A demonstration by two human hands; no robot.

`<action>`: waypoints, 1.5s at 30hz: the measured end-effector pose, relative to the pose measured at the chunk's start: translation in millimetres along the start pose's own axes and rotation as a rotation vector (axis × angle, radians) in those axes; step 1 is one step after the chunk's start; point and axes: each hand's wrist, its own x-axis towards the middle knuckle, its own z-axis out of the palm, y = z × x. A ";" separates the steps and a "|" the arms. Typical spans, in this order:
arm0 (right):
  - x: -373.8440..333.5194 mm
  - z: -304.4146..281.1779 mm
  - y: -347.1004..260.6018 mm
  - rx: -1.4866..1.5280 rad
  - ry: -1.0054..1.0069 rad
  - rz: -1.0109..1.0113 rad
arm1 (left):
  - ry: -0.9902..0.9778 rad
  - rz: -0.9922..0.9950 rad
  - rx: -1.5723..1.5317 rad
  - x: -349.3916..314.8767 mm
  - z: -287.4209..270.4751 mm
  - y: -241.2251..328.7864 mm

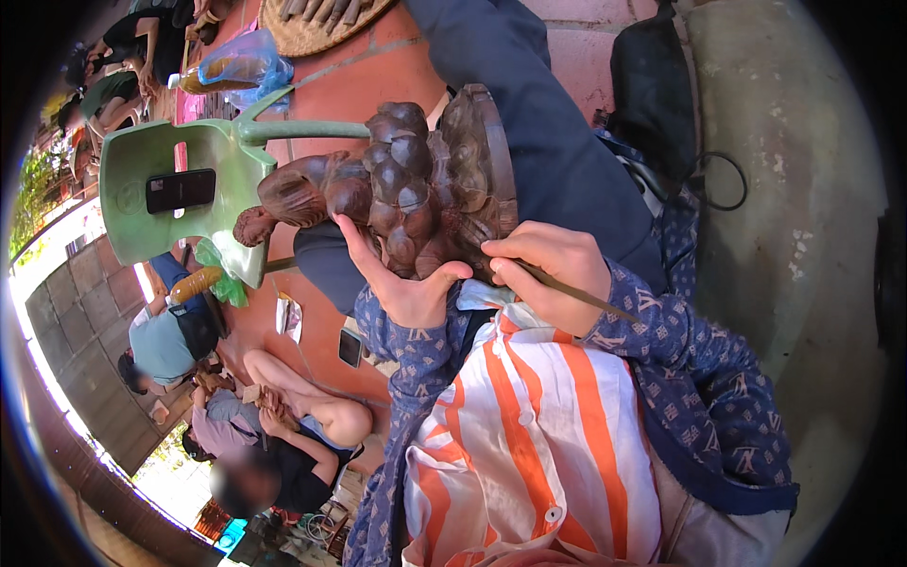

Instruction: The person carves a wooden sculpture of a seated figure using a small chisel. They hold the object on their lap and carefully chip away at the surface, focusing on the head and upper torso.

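A dark brown wood carving (416, 180) lies sideways across my lap, with a cluster of rounded lobes in the middle and a flat, disc-like base (496, 156) at the right. My left hand (411, 288) cradles it from the near side, thumb and a long finger spread against the wood. In my right hand (562, 269) a thin brown stick-like tool (605, 305) is pinched like a pen. Its front end points at the carving near the base; the tip is too small and dark to tell its kind.
A green plastic chair (222, 151) with a phone (180, 192) on it stands at the left. Another phone (350, 347) lies on the red tile floor. A bottle in a blue bag (250, 71) is at upper left. Several people sit at the far left. A grey-green surface (794, 236) runs along the right.
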 end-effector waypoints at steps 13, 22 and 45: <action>-5.3 -17.5 -6.4 0.127 -0.105 -0.031 | -0.008 0.010 -0.072 2.6 1.0 1.6; 4.8 -4.4 -2.6 0.038 -0.083 -0.092 | 0.002 -0.033 -0.014 3.9 2.9 15.3; 20.0 -12.3 1.0 -0.100 -0.109 -0.166 | 0.003 -0.056 -0.049 4.2 4.0 14.6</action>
